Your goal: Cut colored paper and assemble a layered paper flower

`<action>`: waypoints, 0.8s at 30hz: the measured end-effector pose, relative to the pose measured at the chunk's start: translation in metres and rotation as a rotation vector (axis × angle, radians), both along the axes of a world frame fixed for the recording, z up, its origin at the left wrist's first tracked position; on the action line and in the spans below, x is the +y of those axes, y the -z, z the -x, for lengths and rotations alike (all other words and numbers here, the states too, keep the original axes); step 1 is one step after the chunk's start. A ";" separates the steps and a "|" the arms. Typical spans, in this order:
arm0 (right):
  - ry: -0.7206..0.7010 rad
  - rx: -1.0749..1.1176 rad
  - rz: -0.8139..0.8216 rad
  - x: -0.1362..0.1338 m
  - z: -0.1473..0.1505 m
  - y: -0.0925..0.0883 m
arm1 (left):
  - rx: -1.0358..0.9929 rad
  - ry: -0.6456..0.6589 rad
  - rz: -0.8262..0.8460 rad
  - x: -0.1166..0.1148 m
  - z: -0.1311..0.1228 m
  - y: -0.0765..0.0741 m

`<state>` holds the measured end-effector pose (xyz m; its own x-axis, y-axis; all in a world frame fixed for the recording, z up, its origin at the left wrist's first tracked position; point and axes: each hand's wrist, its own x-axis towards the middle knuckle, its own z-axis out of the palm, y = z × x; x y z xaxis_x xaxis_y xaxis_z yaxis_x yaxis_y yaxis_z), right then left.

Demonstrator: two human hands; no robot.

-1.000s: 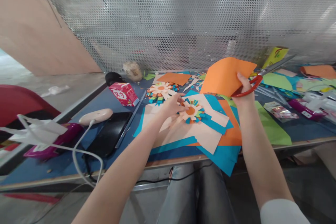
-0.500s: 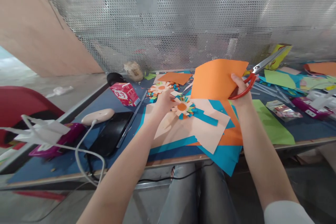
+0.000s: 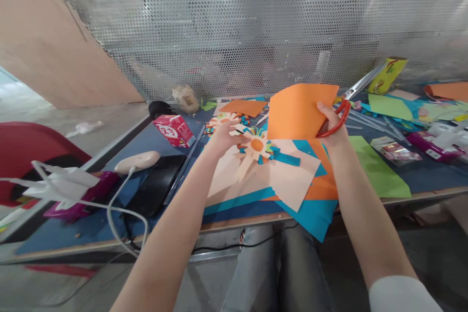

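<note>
one right hand [image 3: 333, 129] pinching one orange sheet [image 3: 294, 113], holding one scissors [image 3: 351, 93]; one left hand [image 3: 222, 139] touching one paper flower [image 3: 257, 145], fingers' pinch unclear.

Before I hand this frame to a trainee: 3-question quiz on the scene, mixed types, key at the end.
1. Which tool does the right hand hold along with the orange sheet?
2. True or false: that orange sheet is lying flat.
3. The paper flower just to the right of the left hand has which centre colour? a) green b) blue c) orange

Key:
1. Scissors with red handles.
2. False; it is held up and curves along its top edge.
3. c) orange
</note>
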<state>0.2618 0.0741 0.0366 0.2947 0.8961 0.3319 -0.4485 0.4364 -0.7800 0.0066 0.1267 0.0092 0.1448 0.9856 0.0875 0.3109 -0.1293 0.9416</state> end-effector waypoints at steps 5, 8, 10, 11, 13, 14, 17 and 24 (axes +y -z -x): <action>-0.021 0.048 0.020 0.000 -0.001 0.001 | -0.121 0.198 0.389 -0.005 -0.004 -0.004; -0.012 0.074 0.008 0.001 -0.004 0.001 | -0.110 0.260 0.435 -0.003 -0.002 -0.003; -0.001 0.082 -0.010 0.002 -0.005 0.002 | -0.116 0.270 0.446 -0.004 0.001 -0.003; 0.008 0.086 -0.019 0.003 -0.006 0.002 | -0.111 0.276 0.458 -0.004 0.002 -0.003; 0.026 0.094 -0.032 0.005 -0.009 0.003 | -0.094 0.304 0.483 -0.007 0.002 -0.004; 0.036 0.103 -0.033 0.006 -0.010 0.004 | -0.088 0.327 0.496 -0.008 0.001 -0.004; 0.073 0.156 -0.021 0.011 -0.017 0.009 | -0.053 0.357 0.502 -0.012 -0.002 -0.004; -0.004 0.202 0.010 0.021 -0.037 0.019 | -0.135 0.352 0.417 -0.015 0.002 -0.019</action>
